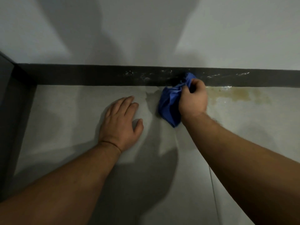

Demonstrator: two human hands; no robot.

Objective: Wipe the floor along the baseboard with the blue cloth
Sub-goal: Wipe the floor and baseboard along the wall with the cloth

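My right hand is closed around a crumpled blue cloth, pressing it onto the grey floor right where it meets the dark baseboard. The cloth's top end touches the baseboard. My left hand lies flat on the floor to the left of the cloth, fingers spread, palm down, holding nothing. A brownish wet stain spreads on the floor along the baseboard to the right of the cloth. A damp patch shows between my hands.
A pale wall rises above the baseboard. At the left, a second dark baseboard forms a corner. White smears mark the baseboard near the cloth. A tile joint runs along the floor at lower right.
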